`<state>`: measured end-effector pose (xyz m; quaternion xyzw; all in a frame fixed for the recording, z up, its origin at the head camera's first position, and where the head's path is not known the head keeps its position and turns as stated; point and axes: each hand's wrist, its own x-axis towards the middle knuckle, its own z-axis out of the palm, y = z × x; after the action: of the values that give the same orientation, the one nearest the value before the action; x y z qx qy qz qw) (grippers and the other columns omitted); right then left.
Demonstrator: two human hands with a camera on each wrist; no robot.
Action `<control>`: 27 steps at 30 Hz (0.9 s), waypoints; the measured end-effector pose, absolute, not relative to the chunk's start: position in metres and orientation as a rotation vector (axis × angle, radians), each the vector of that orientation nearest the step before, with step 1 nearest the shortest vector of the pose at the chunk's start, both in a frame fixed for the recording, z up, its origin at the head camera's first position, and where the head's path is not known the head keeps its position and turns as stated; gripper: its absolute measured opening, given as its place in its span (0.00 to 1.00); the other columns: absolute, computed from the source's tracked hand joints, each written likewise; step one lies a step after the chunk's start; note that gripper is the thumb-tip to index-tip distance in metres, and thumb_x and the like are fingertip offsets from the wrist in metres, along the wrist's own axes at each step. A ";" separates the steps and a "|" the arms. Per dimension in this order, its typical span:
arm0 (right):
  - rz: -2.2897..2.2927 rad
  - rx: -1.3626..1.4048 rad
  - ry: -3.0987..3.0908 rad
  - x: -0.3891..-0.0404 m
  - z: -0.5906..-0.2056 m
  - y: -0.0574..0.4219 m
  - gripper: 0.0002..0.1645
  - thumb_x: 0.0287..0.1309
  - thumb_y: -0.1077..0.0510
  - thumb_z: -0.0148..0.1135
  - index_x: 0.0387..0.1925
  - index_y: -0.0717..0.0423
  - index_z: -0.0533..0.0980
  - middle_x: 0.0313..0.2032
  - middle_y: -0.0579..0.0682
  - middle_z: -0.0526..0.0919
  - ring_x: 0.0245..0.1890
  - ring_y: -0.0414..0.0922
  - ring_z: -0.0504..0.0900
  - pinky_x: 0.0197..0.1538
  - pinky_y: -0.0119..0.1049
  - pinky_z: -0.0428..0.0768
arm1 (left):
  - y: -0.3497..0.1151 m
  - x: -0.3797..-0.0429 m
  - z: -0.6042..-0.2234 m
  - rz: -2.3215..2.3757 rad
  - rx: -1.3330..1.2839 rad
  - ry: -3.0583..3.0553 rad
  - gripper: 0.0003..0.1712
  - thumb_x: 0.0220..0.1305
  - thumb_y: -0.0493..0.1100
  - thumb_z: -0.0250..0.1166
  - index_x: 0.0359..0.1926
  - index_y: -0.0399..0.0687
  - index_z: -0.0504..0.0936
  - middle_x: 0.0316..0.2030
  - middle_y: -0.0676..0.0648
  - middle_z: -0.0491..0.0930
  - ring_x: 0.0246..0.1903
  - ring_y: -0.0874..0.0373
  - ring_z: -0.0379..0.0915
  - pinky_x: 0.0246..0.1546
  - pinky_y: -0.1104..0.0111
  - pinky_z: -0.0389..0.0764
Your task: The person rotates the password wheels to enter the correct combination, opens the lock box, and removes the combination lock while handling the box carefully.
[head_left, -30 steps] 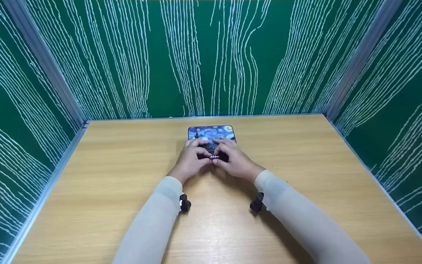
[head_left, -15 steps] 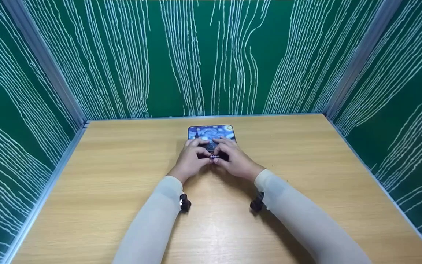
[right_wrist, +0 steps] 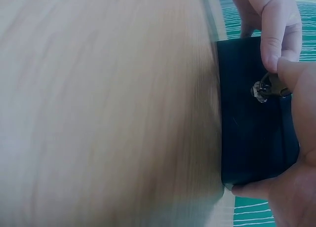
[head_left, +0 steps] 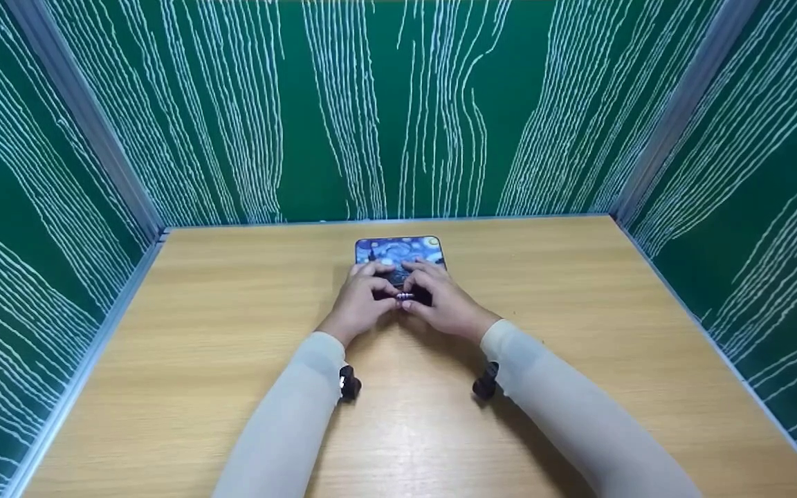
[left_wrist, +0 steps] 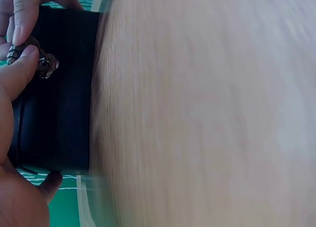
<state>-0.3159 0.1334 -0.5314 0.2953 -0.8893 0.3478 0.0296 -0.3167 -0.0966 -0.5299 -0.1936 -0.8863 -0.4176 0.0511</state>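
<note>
Your left hand (head_left: 365,304) and right hand (head_left: 443,304) come together at the front of a tin box (head_left: 398,251), both clamped by thumb and finger on a small combination padlock (head_left: 405,296). Other fingers of each hand rest on the lid, which carries a Starry Night print in blues. Low on the dark front face, the padlock's shackle hangs at a shiny metal hasp (left_wrist: 48,66); whether the shackle is locked, you cannot tell, since your fingers hide much of it. Ridged number dials show at one end, too small to read. Pale long sleeves (head_left: 274,415) cover your arms, with a black wrist camera (head_left: 349,384) at each cuff. Under everything lies a wood-grain table (head_left: 232,290), the box near its far edge, in the middle. Beyond stand green panels (head_left: 301,138) with wavy white lines, joined by grey metal posts (head_left: 87,104).
</note>
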 end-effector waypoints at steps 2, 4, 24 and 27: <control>1.065 0.913 -2.743 -0.316 -0.532 0.133 0.10 0.78 0.54 0.72 0.53 0.49 0.80 0.88 0.53 0.66 0.91 0.66 0.54 0.90 0.72 0.51 | -0.097 -0.317 -0.530 -1.271 -0.586 -2.700 0.03 0.69 0.41 0.82 0.42 0.49 0.98 0.76 0.52 0.81 0.83 0.46 0.61 0.88 0.49 0.62; 1.069 0.911 -2.742 -0.317 -0.532 0.133 0.09 0.78 0.54 0.72 0.53 0.48 0.80 0.88 0.53 0.67 0.91 0.66 0.53 0.90 0.73 0.51 | -0.097 -0.317 -0.530 -1.273 -0.586 -2.700 0.03 0.69 0.41 0.82 0.42 0.49 0.98 0.76 0.52 0.81 0.83 0.46 0.61 0.88 0.49 0.62; 1.088 0.918 -2.734 -0.315 -0.531 0.135 0.09 0.78 0.53 0.72 0.51 0.50 0.81 0.88 0.54 0.67 0.91 0.67 0.53 0.89 0.75 0.50 | -0.096 -0.317 -0.528 -1.272 -0.596 -2.694 0.04 0.68 0.41 0.82 0.42 0.50 0.98 0.77 0.50 0.80 0.83 0.44 0.61 0.89 0.48 0.60; 1.087 0.916 -2.740 -0.315 -0.530 0.134 0.10 0.78 0.53 0.72 0.52 0.50 0.80 0.88 0.53 0.66 0.92 0.67 0.53 0.89 0.75 0.50 | -0.096 -0.316 -0.528 -1.268 -0.591 -2.702 0.04 0.68 0.41 0.82 0.42 0.50 0.98 0.77 0.51 0.80 0.83 0.44 0.61 0.89 0.48 0.60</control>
<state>-0.3149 0.1345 -0.5303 0.2967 -0.8873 0.3520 0.0271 -0.3161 -0.0962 -0.5279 -0.1941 -0.8869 -0.4162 0.0496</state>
